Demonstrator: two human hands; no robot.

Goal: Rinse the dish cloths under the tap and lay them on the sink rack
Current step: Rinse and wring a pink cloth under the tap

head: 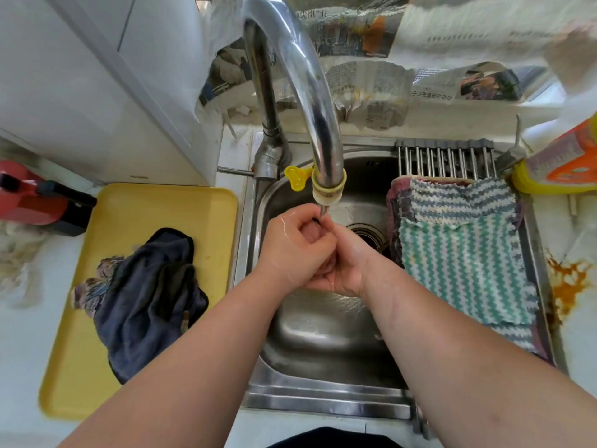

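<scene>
My left hand (292,247) and my right hand (347,270) are pressed together under the tap spout (328,185), in a thin stream of water over the sink basin (323,331). The left hand's fingers curl over the right hand's fingers, and both hands are wet. No cloth shows between them. A dark blue cloth (148,299) lies crumpled on the yellow tray (155,208) to the left of the sink. Striped cloths lie flat on the sink rack (447,160) at the right: a green-and-white one (465,270) over a grey-and-white one (458,198).
The tall chrome tap (274,76) rises at the back of the sink, its lever (234,170) pointing left. A yellow-and-orange bottle (562,163) stands at the right. A red-and-black object (35,202) sits at the far left. An orange stain (567,282) marks the right counter.
</scene>
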